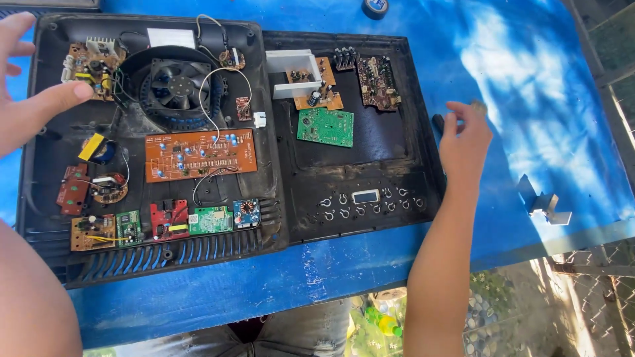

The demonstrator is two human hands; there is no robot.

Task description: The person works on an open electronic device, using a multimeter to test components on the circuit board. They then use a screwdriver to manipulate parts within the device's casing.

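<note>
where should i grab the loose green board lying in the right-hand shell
Pinch the green circuit board by its two long edges, coming straight down from above. It lies flat and loose in the right shell, its edges look free, and components stud its face.

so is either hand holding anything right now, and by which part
The right hand pinches a small greyish object at its fingertips; what it is cannot be told. The left hand is open, holding nothing.
</note>
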